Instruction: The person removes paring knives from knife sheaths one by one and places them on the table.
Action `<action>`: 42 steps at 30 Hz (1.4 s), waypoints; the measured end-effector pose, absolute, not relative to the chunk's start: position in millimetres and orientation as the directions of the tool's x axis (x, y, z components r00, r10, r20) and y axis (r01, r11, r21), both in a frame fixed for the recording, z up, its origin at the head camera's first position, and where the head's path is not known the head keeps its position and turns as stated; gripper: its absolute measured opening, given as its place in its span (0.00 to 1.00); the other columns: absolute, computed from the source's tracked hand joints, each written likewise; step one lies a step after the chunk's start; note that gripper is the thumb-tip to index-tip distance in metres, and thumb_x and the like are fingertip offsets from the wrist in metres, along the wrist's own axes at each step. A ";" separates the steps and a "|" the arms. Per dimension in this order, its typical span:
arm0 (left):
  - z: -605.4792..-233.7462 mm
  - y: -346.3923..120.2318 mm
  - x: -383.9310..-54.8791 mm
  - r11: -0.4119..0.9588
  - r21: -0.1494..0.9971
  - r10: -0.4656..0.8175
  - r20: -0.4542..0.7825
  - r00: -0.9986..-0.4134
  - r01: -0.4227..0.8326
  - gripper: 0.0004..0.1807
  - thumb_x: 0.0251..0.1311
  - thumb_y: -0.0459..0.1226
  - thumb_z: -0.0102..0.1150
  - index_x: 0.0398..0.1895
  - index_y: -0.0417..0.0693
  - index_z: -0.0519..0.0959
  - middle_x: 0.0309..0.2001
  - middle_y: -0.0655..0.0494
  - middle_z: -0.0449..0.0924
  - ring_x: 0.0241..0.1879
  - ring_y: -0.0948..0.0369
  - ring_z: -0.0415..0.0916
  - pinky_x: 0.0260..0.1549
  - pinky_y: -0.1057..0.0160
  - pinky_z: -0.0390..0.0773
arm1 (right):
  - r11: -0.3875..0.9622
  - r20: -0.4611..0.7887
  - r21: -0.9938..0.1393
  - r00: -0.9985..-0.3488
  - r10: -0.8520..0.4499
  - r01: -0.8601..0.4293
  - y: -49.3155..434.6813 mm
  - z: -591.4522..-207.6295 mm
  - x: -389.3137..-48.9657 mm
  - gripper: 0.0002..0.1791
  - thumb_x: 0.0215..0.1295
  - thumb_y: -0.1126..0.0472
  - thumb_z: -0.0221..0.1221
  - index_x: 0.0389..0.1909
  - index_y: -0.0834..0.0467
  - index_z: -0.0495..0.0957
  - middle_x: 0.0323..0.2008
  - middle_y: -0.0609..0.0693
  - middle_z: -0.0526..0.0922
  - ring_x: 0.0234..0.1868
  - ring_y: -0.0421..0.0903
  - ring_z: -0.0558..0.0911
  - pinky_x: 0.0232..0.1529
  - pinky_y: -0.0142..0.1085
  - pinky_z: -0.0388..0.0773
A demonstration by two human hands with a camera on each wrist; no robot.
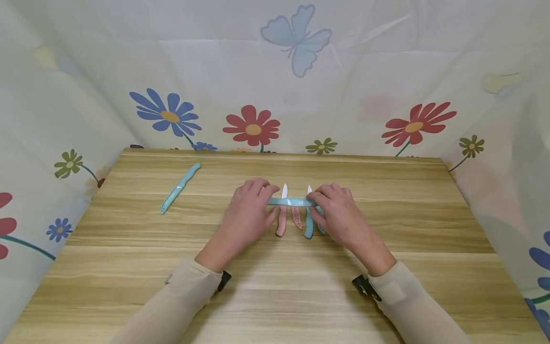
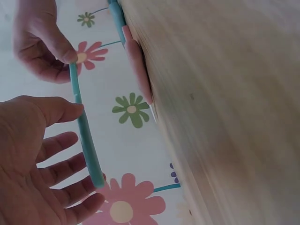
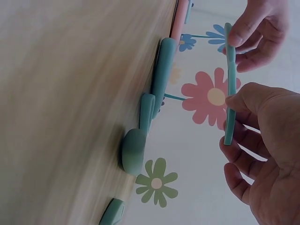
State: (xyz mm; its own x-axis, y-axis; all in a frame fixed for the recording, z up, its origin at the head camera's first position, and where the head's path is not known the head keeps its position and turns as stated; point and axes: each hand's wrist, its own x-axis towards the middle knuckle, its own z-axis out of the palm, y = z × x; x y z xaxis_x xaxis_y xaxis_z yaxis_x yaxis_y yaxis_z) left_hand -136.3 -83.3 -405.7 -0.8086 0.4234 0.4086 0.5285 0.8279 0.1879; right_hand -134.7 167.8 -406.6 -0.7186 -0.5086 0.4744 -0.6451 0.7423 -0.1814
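Observation:
A teal knife in its teal sheath [image 1: 294, 202] is held level between both hands, raised over the table in the wrist views. My left hand [image 1: 247, 210] pinches its handle end between thumb and fingers. The sheath end is pinched by my right hand [image 1: 341, 210]. Below lie a pink-handled knife [image 1: 281, 222] with bare blade, a pink sheath [image 1: 297, 218] with cut-out marks, and a teal-handled knife [image 1: 309, 225], also bare-bladed. A teal sheath [image 1: 321, 226] is partly hidden by the right hand. The right wrist view shows a rounded teal piece [image 3: 134, 152] on the table.
Another sheathed teal knife [image 1: 180, 188] lies slantwise at the left of the wooden table [image 1: 275, 291]. In the right wrist view, a further teal piece [image 3: 112, 213] sits at the lower edge. A flowered curtain [image 1: 206, 57] hangs behind the table and along its sides.

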 end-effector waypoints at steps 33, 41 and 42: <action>-406.7 -77.9 -131.0 0.835 0.029 0.496 0.395 -0.773 0.550 0.13 0.64 0.40 0.76 0.51 0.49 0.89 0.40 0.55 0.78 0.40 0.54 0.72 0.37 0.57 0.78 | 0.745 0.467 -0.170 -0.718 -0.516 -0.645 163.9 -407.3 -131.1 0.14 0.63 0.66 0.74 0.48 0.62 0.87 0.46 0.54 0.86 0.46 0.54 0.81 0.46 0.50 0.77; -405.6 -76.9 -129.3 0.843 0.016 0.491 0.382 -0.783 0.537 0.13 0.65 0.40 0.75 0.51 0.50 0.89 0.40 0.55 0.79 0.39 0.54 0.72 0.36 0.57 0.78 | 0.761 0.436 -0.173 -0.741 -0.511 -0.626 163.3 -404.3 -129.6 0.23 0.63 0.63 0.73 0.59 0.62 0.83 0.51 0.55 0.84 0.52 0.56 0.80 0.51 0.52 0.77; -405.4 -76.9 -128.9 0.844 0.011 0.492 0.383 -0.782 0.536 0.13 0.65 0.39 0.75 0.51 0.50 0.89 0.40 0.55 0.79 0.39 0.54 0.72 0.36 0.57 0.78 | 0.760 0.434 -0.170 -0.740 -0.514 -0.628 163.2 -404.1 -129.3 0.25 0.63 0.63 0.73 0.61 0.62 0.82 0.52 0.56 0.84 0.53 0.57 0.80 0.52 0.52 0.77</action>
State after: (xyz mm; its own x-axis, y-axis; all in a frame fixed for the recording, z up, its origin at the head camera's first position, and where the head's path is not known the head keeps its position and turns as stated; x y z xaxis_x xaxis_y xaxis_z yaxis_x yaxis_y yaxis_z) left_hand -128.9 -76.9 -405.4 -0.7817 0.4919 0.3833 0.5363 0.8440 0.0105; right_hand -129.3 163.2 -404.1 -0.7396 -0.5142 0.4344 -0.6278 0.7596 -0.1699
